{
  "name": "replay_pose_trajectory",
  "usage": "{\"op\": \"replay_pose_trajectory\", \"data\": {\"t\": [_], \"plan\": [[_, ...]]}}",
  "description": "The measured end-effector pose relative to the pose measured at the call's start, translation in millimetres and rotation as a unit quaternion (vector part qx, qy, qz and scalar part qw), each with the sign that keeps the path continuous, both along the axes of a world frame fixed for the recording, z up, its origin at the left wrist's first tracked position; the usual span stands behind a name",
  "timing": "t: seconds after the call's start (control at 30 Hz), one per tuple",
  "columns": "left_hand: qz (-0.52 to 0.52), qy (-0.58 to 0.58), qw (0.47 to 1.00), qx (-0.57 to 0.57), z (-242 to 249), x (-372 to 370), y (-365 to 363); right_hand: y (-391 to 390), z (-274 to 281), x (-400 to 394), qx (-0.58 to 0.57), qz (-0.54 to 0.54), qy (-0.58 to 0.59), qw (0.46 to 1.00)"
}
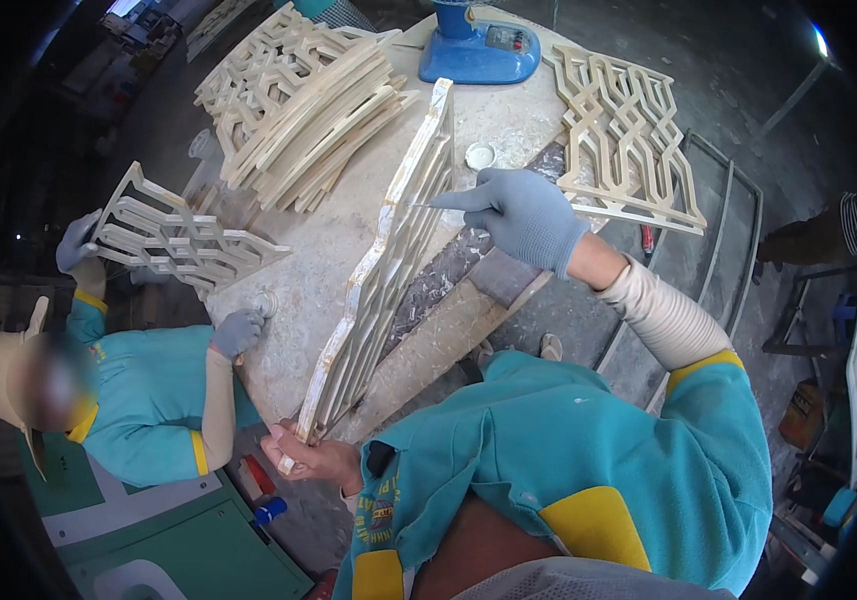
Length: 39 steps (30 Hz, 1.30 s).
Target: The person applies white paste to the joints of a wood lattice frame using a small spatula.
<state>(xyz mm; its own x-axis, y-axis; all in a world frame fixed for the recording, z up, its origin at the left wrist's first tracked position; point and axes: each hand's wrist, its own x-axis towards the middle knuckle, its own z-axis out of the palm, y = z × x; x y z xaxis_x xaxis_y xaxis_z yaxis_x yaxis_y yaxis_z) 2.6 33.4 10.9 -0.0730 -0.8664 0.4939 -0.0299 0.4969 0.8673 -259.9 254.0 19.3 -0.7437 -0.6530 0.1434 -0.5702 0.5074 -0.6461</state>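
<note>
A pale wooden lattice panel (378,260) stands on its edge on the table, its long narrow side facing up with whitish patches along it. Bare fingers of my left hand (310,455) are wrapped round its near lower end. My right hand (528,215), in a grey glove, is closed at the panel's upper part, with the index finger pointing left. From its fingertips a thin tool (416,205) reaches to the panel's edge. Just beyond that hand is a small white round cup (480,155).
A stack of lattice panels (298,110) lies at the back left, another panel (628,140) at the right. A blue scale (478,55) stands at the back of the table (293,290). At the left a co-worker (148,390) in a hat holds a lattice panel (183,235).
</note>
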Motion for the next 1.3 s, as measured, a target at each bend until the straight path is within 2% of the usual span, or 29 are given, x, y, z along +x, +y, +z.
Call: {"op": "replay_pose_trajectory", "data": {"t": [0.1,0.17,0.3,0.47,0.53,0.6,0.67,0.7,0.9,0.97,1.0,1.07,1.1,1.17,1.3], "plan": [[-0.001,-0.002,1.0,-0.014,-0.7,-0.2,1.5,1.6,-4.8,16.1,-0.042,-0.004,0.0,0.999],[0.0,0.0,1.0,-0.023,-1.3,-0.2,3.9,-2.3,-14.3,28.8,-0.082,-0.058,0.01,0.995],[0.001,0.004,1.0,-0.011,-1.6,3.1,8.7,-10.0,-12.7,47.8,-0.062,-0.107,0.025,0.992],[-0.008,0.024,0.999,-0.021,-8.7,4.9,6.9,1.8,-10.3,57.4,-0.078,-0.05,0.027,0.995],[-0.031,0.055,0.997,-0.052,-14.9,8.9,-0.8,2.2,-8.6,47.8,-0.072,-0.071,0.024,0.995],[-0.024,0.041,0.998,-0.034,-10.1,7.9,6.7,-0.8,-6.3,47.1,-0.066,-0.093,0.021,0.993],[-0.015,0.029,0.999,-0.017,-6.7,6.7,12.3,-5.6,-3.3,49.5,0.027,-0.089,0.05,0.994],[-0.01,0.029,0.999,-0.013,-6.9,6.9,13.4,-5.1,-5.3,49.5,0.027,-0.09,0.051,0.994],[-0.01,0.032,0.999,-0.009,-9.4,8.6,15.7,14.5,-9.3,23.4,-0.003,-0.008,-0.019,1.0],[-0.018,0.03,0.999,-0.013,-10.7,10.0,15.4,11.3,-0.8,23.7,0.015,-0.144,0.103,0.984],[-0.01,0.036,0.999,-0.021,-13.8,10.4,13.3,8.4,-1.5,24.9,0.014,-0.145,0.103,0.984],[-0.002,0.041,0.999,-0.031,-14.8,11.4,11.6,2.4,-5.7,29.8,0.063,-0.172,0.194,0.964],[-0.01,0.046,0.999,-0.024,-14.9,12.3,11.5,0.6,-7.4,37.6,0.063,-0.174,0.195,0.963],[-0.018,0.051,0.998,-0.017,-15.0,11.6,12.6,-1.3,-9.8,54.2,0.06,-0.106,0.185,0.975],[-0.009,0.04,0.999,-0.006,-9.9,9.7,15.6,5.6,-3.0,39.2,0.073,-0.074,0.132,0.986]]}}
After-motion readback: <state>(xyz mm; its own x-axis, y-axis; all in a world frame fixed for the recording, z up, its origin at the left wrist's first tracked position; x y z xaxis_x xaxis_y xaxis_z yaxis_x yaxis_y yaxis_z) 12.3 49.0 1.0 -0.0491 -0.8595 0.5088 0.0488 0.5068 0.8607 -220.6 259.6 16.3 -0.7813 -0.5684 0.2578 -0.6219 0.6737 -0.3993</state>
